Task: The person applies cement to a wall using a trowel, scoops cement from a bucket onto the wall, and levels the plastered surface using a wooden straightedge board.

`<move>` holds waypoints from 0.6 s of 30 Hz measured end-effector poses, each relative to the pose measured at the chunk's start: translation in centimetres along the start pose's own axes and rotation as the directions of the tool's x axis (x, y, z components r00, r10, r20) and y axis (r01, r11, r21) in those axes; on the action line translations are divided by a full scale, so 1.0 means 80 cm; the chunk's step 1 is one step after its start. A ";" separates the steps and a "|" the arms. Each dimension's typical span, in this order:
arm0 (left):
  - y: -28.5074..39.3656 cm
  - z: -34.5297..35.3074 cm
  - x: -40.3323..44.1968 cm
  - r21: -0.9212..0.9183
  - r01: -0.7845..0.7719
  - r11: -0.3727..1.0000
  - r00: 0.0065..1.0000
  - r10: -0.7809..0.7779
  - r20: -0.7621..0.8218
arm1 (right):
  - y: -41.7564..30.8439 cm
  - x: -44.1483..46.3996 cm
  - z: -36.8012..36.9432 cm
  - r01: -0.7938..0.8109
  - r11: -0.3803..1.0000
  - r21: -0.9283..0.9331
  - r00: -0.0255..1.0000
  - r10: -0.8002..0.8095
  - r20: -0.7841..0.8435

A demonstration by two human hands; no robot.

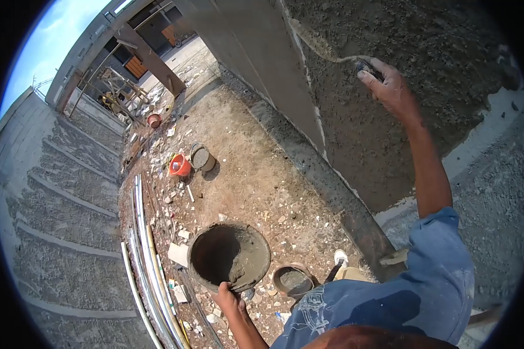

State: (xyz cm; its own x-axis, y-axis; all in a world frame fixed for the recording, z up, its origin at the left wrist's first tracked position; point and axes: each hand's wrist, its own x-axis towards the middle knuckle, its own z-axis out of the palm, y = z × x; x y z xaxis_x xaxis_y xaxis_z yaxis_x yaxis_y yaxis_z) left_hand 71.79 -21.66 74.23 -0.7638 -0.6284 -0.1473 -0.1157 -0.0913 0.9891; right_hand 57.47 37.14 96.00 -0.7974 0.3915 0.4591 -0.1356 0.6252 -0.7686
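Note:
My right hand (384, 87) is closed round the dark handle of a trowel (320, 46), whose blade lies against or close to the wall with wet, rough mortar (390, 151). Lower down, my left hand (228, 299) grips the near rim of a dark round basin (230, 256), tilted, with grey mortar inside along its right side. Just right of the basin, a smaller bucket (292, 280) of grey mortar stands on the ground near my body.
A red bucket (179, 165) and a mortar-filled bucket (202, 157) stand farther off on the rubble-strewn ground. Long pipes (151, 262) lie at the left, beside a ribbed block wall (70, 221). Another red bucket (153, 120) and wooden trestles (122, 87) are farther back.

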 end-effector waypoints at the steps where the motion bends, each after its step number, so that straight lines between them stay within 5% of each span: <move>1: -0.006 0.006 -0.001 -0.041 -0.020 0.999 1.000 0.020 0.019 | -0.027 -0.028 0.000 0.065 0.995 -0.074 0.998 -0.064 0.016; 4: -0.008 0.027 -0.010 -0.123 -0.053 0.991 0.988 0.069 0.135 | -0.082 -0.113 0.020 0.087 0.969 -0.231 0.928 0.006 0.373; 6: -0.003 0.044 -0.015 -0.123 -0.050 0.991 0.974 0.075 0.214 | -0.087 -0.169 0.060 0.364 0.888 -0.282 0.811 -0.153 0.565; 8: 0.035 0.063 -0.056 -0.256 0.084 0.963 0.939 0.009 0.343 | -0.110 -0.220 0.107 0.549 0.769 -0.328 0.646 -0.141 0.750; 10: 0.023 0.068 -0.060 -0.265 -0.039 0.964 0.900 0.149 0.410 | -0.131 -0.271 0.164 0.591 0.721 -0.363 0.629 -0.129 0.767; 11: 0.018 0.064 -0.066 -0.258 -0.100 0.961 0.878 0.208 0.431 | -0.110 -0.300 0.211 0.671 0.653 -0.351 0.637 -0.266 0.724; 12: 0.026 0.061 -0.080 -0.231 -0.088 0.969 0.872 0.187 0.452 | -0.135 -0.335 0.229 0.751 0.565 -0.340 0.602 -0.377 0.704; 13: 0.016 0.057 -0.080 -0.243 -0.102 0.965 0.878 0.202 0.434 | -0.154 -0.371 0.254 0.714 0.608 -0.347 0.617 -0.311 0.723; 15: 0.005 0.040 -0.073 -0.313 -0.100 0.945 0.886 0.228 0.403 | -0.213 -0.408 0.241 0.832 0.543 -0.109 0.399 -0.452 0.798; 18: 0.015 -0.016 -0.072 -0.359 -0.071 0.931 0.892 0.221 0.395 | -0.247 -0.415 0.249 0.879 0.442 -0.179 0.408 -0.502 0.763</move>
State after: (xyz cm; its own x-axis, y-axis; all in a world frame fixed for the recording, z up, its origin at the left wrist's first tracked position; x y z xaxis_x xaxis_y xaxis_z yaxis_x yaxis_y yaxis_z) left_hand 76.84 -19.17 76.24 -0.9575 -0.2752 0.0859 0.1748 -0.3173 0.9321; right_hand 74.89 -1.69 87.09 -0.7055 -0.6693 0.2332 -0.6556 0.7412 0.1439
